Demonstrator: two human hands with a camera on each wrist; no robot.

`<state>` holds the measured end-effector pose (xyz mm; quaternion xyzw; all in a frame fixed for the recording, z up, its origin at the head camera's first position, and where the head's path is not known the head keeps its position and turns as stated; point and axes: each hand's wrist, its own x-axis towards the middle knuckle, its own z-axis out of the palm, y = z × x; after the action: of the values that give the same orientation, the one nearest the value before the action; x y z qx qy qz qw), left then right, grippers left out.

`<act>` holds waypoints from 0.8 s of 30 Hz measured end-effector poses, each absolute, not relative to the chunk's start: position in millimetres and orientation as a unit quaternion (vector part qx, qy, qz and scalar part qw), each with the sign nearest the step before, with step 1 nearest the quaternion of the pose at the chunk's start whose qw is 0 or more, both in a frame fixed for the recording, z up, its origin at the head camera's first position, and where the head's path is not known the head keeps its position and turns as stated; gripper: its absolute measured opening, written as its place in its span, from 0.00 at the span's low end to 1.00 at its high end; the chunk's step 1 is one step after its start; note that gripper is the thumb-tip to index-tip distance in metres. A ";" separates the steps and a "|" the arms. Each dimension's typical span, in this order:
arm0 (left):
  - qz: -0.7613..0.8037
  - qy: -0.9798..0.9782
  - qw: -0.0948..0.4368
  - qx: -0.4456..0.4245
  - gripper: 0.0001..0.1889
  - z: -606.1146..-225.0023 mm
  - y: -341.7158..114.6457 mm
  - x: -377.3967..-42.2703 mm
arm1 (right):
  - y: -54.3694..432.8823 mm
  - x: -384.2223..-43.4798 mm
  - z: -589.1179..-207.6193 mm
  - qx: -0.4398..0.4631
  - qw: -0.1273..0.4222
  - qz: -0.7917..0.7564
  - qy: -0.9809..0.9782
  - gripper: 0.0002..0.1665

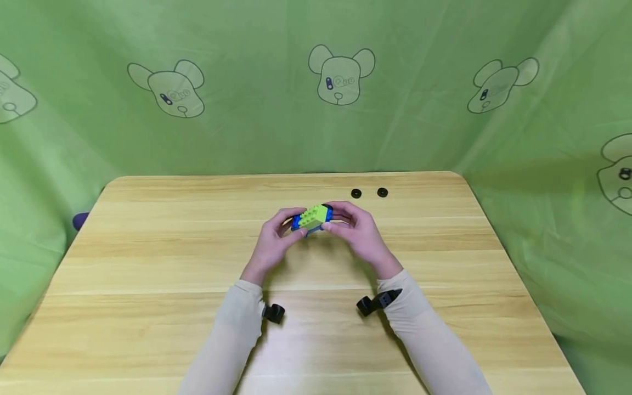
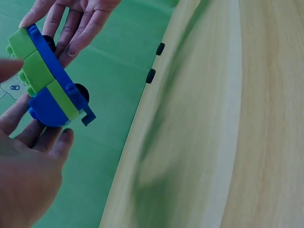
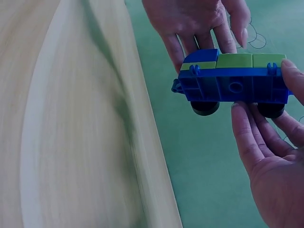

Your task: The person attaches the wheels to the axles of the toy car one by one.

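Above the table, both hands hold a toy car (image 1: 313, 218) built of lime-green and blue blocks on a blue chassis (image 3: 232, 85). My left hand (image 1: 274, 237) grips the end with the rounded blue block (image 2: 49, 108), its fingers behind that block. At the other end, the right hand (image 1: 362, 233) pinches the car, thumb against the chassis and fingers beneath, beside a wheel. Two black wheels (image 3: 205, 108) show along one side of the chassis. The opposite long side, turned to the right wrist camera, shows bare blue pegs and no wheels.
Two loose black wheels (image 1: 356, 193) lie side by side near the far edge of the wooden table (image 1: 163, 274). A green curtain (image 1: 257, 137) with printed bear heads hangs around the table. Something purple (image 1: 80, 220) pokes out beyond the left edge.
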<state>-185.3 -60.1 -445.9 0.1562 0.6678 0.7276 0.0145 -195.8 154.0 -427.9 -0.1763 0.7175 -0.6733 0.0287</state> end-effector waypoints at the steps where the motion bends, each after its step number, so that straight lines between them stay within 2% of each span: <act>1: 0.723 0.672 0.016 0.160 0.23 -442.9 -59.6 -184.0 | 154.4 -196.1 -427.9 -0.173 0.029 -0.674 0.718 0.28; 7: 0.693 0.705 0.016 0.148 0.25 -427.9 -57.8 -176.0 | 155.7 -197.2 -429.2 -0.163 0.041 -0.673 0.721 0.26; 14: 0.705 0.695 0.005 0.139 0.23 -450.7 -57.2 -188.1 | 153.3 -198.6 -428.1 -0.163 0.057 -0.689 0.704 0.24; 24: 0.712 0.690 0.005 0.127 0.21 -455.0 -57.8 -186.6 | 152.2 -199.2 -427.6 -0.162 0.072 -0.682 0.710 0.24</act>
<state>-186.6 -57.8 -455.0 0.1271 0.6900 0.7125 0.0049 -199.2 152.2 -427.6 -0.1617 0.7096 -0.6820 0.0724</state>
